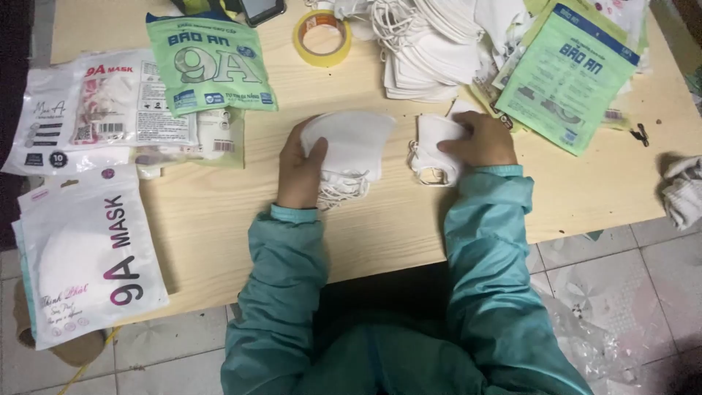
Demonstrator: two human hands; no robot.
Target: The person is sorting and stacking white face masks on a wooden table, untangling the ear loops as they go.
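On wooden table: left hand fingers grasping mask stack; right hand fingers pinching single mask.

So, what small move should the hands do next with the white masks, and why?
Probably the right hand should lift the single white mask it presses on the table and lay it on the small stack of masks gripped by the left hand. The two lie side by side but apart, and the big pile of loose masks waits behind them.
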